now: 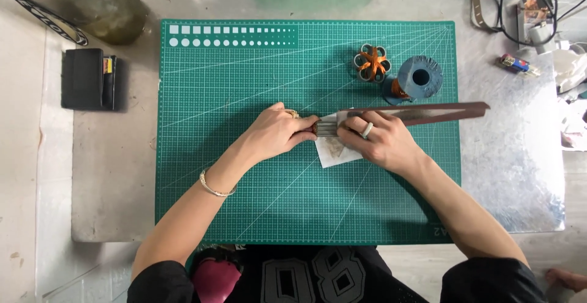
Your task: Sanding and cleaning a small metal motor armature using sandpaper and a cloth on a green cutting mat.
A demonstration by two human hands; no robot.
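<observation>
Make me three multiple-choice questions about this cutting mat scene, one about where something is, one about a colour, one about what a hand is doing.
1. Where does the black wallet lie?
A. on the bare table left of the mat
B. on the middle of the mat
C. under the ruler

2. What colour is the cutting mat?
A. red
B. green
C. yellow

3. What is the right hand doing?
A. hanging in the air
B. pressing down on the long metal ruler
C. holding the blue spool

Answers: 1 A, the wallet sits off the mat's left edge. 2 B, the gridded mat is green. 3 B, its fingers lie on the ruler over a small piece of paper, while the left hand grips a dark tool beside it.
</observation>
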